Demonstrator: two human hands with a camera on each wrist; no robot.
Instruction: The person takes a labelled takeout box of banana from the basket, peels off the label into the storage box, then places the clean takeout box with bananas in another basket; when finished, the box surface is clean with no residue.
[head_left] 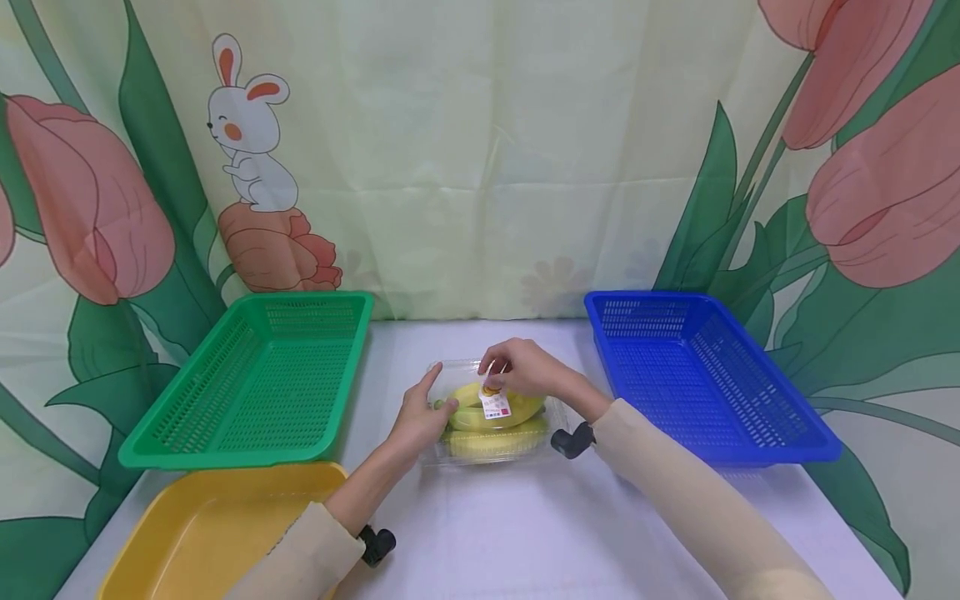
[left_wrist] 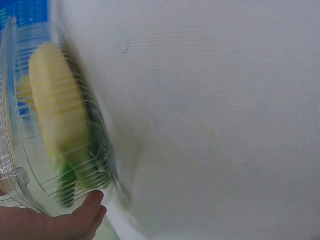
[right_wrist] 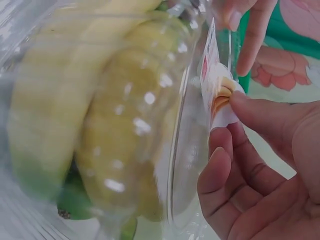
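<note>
A clear plastic clamshell box [head_left: 495, 454] with bananas [head_left: 468, 421] inside rests on the white table between my hands. At its left end, my left hand [head_left: 420, 414] holds the box, thumb over the lid and fingers along the side; in the left wrist view its fingertips [left_wrist: 92, 202] touch the ribbed wall near the green banana stems. My right hand [head_left: 525, 369] pinches a white label [head_left: 495, 406] between thumb and fingers, above the lid. A banana picture shows on the label's rounded top [right_wrist: 224, 95] in the right wrist view, with printing on the part below.
A green basket [head_left: 356, 375] stands at the left, and a blue basket [head_left: 750, 454] at the right. The yellow tray [head_left: 168, 508] lies at the front left, next to my left forearm. Behind the table hangs a printed curtain [head_left: 465, 167].
</note>
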